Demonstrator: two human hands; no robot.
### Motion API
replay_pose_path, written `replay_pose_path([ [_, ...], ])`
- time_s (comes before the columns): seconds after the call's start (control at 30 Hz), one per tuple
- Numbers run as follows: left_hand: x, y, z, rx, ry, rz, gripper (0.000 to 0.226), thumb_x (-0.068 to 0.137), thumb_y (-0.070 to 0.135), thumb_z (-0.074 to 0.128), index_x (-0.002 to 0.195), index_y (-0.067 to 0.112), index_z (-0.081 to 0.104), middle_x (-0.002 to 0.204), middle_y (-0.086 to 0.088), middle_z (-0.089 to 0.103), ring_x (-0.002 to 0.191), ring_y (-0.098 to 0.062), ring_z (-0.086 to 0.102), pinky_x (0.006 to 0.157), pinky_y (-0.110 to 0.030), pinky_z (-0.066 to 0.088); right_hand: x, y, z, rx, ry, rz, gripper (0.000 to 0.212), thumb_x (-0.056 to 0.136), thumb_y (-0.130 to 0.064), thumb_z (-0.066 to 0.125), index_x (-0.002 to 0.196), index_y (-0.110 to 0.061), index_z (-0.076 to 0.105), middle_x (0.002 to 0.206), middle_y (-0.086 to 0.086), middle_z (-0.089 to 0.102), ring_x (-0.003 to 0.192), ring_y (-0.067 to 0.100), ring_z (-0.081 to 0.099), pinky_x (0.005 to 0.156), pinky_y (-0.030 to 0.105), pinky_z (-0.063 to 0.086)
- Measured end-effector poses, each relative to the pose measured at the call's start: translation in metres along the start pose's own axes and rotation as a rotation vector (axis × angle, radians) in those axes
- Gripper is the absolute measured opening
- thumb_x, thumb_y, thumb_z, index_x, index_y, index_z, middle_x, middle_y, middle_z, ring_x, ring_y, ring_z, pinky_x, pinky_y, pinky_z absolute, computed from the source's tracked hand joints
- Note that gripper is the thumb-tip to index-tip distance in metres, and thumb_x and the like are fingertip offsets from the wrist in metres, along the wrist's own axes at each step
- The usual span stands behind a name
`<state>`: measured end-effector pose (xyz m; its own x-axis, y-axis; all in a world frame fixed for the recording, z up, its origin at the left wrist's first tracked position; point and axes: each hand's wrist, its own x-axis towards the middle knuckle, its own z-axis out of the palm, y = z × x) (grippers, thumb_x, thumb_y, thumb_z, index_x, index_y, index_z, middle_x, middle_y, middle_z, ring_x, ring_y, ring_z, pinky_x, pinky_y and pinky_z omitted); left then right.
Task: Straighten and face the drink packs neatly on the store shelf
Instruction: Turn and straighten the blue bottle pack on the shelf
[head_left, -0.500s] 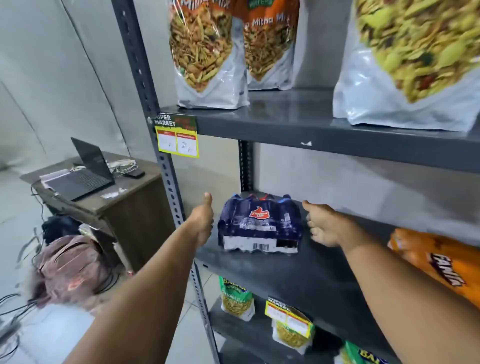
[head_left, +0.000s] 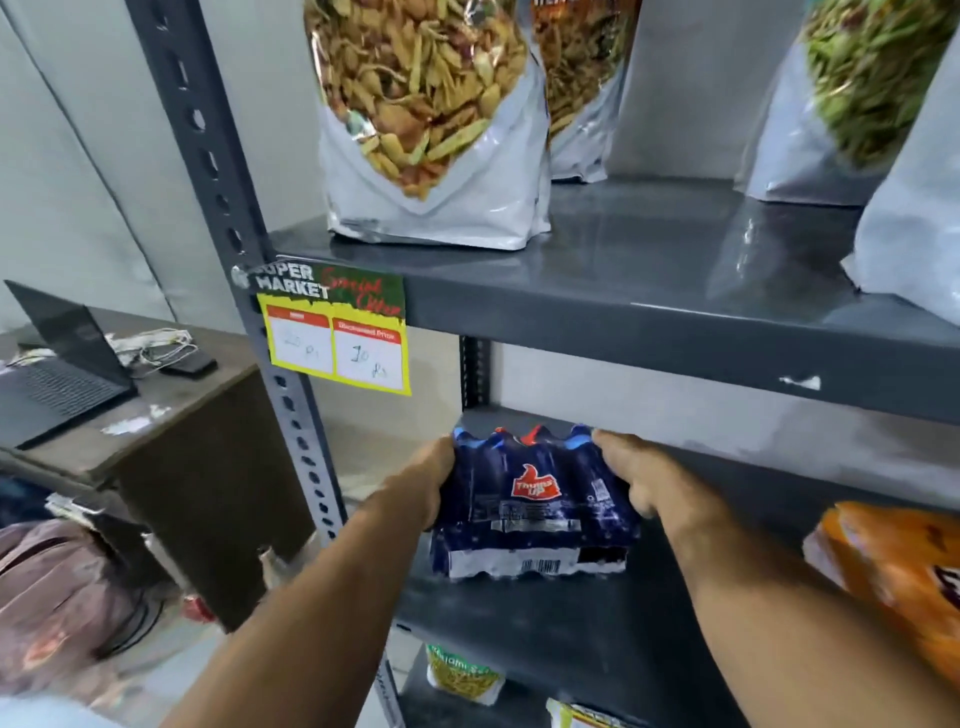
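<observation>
A dark blue shrink-wrapped drink pack (head_left: 530, 512) with a red logo stands on the grey middle shelf (head_left: 561, 634), its barcode side toward me. My left hand (head_left: 426, 486) presses against the pack's left side. My right hand (head_left: 636, 480) grips its right side, fingers over the top corner. The pack sits between both hands. An orange drink pack (head_left: 898, 571) lies at the right end of the same shelf, partly cut off by the frame edge.
The upper shelf (head_left: 649, 306) carries several big snack bags (head_left: 431, 119) and a yellow price tag (head_left: 337, 338). A slotted upright post (head_left: 244, 260) stands at the left. Behind it are a desk with a laptop (head_left: 57, 374) and a bag (head_left: 57, 597) on the floor.
Both hands have closed in from beside the blue pack onto its sides. The camera has moved closer to the shelf.
</observation>
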<state>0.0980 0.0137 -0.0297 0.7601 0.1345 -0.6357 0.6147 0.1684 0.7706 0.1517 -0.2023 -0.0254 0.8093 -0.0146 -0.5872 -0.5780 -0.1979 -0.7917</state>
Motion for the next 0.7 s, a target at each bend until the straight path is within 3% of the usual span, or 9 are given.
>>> replay_pose_path([
  [0.1, 0.005, -0.001, 0.007, -0.03, 0.121, 0.078, 0.028, 0.094, 0.025, 0.052, 0.089, 0.004, 0.068, 0.089, -0.02, 0.071, 0.076, -0.03, 0.067, 0.076, -0.043, 0.057, 0.005, 0.003, 0.006, 0.042, 0.048, -0.049, 0.037, 0.097, -0.04, 0.045, 0.093, -0.011, 0.067, 0.102, 0.024, 0.07, 0.089, 0.035, 0.063, 0.09, 0.048, 0.051],
  [0.2, 0.006, -0.007, 0.006, -0.131, 0.198, 0.098, 0.038, 0.095, 0.027, 0.045, 0.108, 0.001, 0.069, 0.105, -0.024, 0.073, 0.079, -0.035, 0.068, 0.067, -0.041, 0.057, 0.006, 0.009, 0.008, 0.047, 0.111, -0.103, 0.039, 0.096, -0.034, 0.043, 0.106, -0.001, 0.062, 0.104, 0.028, 0.07, 0.081, 0.033, 0.063, 0.077, 0.041, 0.05],
  [0.33, 0.003, -0.015, 0.003, -0.148, 0.207, 0.165, 0.042, 0.092, 0.035, 0.044, 0.104, 0.003, 0.07, 0.094, -0.021, 0.075, 0.073, -0.034, 0.071, 0.054, -0.035, 0.058, 0.004, 0.017, 0.006, 0.051, 0.183, -0.189, 0.045, 0.087, -0.037, 0.046, 0.105, -0.001, 0.065, 0.108, 0.029, 0.07, 0.085, 0.031, 0.066, 0.075, 0.038, 0.049],
  [0.47, -0.001, -0.024, 0.002, -0.147, 0.27, 0.333, 0.056, 0.09, 0.052, 0.043, 0.108, 0.005, 0.067, 0.103, -0.021, 0.074, 0.091, -0.039, 0.072, 0.085, -0.054, 0.06, -0.009, 0.028, 0.005, 0.069, 0.288, -0.276, 0.055, 0.078, -0.05, 0.049, 0.1, -0.005, 0.07, 0.102, 0.02, 0.072, 0.093, 0.037, 0.069, 0.087, 0.051, 0.056],
  [0.57, -0.006, -0.042, 0.001, -0.162, 0.337, 0.511, 0.071, 0.083, 0.068, 0.035, 0.115, 0.014, 0.068, 0.116, -0.018, 0.072, 0.108, -0.039, 0.067, 0.099, -0.057, 0.05, -0.023, 0.045, 0.011, 0.144, 0.341, -0.511, 0.048, 0.082, -0.048, 0.044, 0.092, -0.009, 0.069, 0.1, 0.016, 0.071, 0.097, 0.037, 0.066, 0.088, 0.05, 0.053],
  [0.63, -0.011, -0.061, 0.002, -0.209, 0.326, 0.64, 0.074, 0.083, 0.068, 0.032, 0.124, 0.016, 0.065, 0.127, -0.016, 0.067, 0.121, -0.035, 0.061, 0.107, -0.057, 0.044, -0.034, 0.063, 0.015, 0.264, 0.35, -0.665, 0.035, 0.084, -0.039, 0.044, 0.089, -0.013, 0.065, 0.094, 0.012, 0.07, 0.096, 0.036, 0.065, 0.087, 0.047, 0.052],
  [0.7, -0.015, -0.08, 0.004, -0.235, 0.276, 0.767, 0.063, 0.092, 0.056, 0.032, 0.138, 0.019, 0.055, 0.141, -0.011, 0.058, 0.132, -0.029, 0.053, 0.113, -0.053, 0.039, -0.039, 0.086, 0.017, 0.347, 0.31, -0.794, 0.033, 0.086, -0.03, 0.043, 0.101, -0.012, 0.066, 0.101, 0.01, 0.069, 0.101, 0.029, 0.064, 0.091, 0.043, 0.05],
])
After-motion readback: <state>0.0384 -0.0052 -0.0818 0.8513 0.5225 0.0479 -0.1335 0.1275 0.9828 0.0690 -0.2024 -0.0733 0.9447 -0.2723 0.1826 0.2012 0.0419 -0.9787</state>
